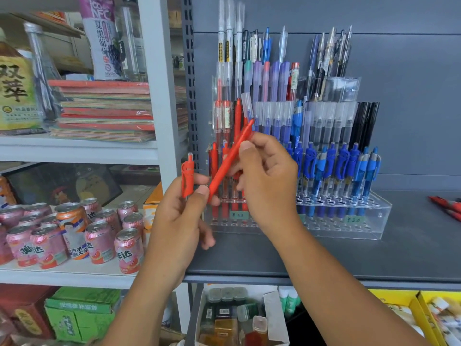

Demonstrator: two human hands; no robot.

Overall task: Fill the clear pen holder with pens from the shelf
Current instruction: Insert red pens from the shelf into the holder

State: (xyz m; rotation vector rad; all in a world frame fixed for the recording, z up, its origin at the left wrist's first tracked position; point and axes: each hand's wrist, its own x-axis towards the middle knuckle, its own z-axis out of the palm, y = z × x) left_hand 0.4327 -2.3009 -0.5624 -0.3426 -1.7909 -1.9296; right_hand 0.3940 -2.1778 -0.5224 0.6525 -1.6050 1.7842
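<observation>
The clear acrylic pen holder [374, 221] stands on the dark grey shelf [324, 255], its tiers filled with red pens on the left and blue and black pens to the right. My left hand [179, 221] grips an upright red click pen [187, 178] and also touches the lower end of a second pen. My right hand [267, 178] pinches that slanted red pen [229, 161] in front of the holder's red section. Empty holes show along the holder's front row.
Loose red pens [446, 206] lie on the shelf at the far right. A grey upright post [159, 96] separates this shelf from a white rack with soda cans [99, 240], paper stacks [107, 108] and bottles. Boxes of goods sit below.
</observation>
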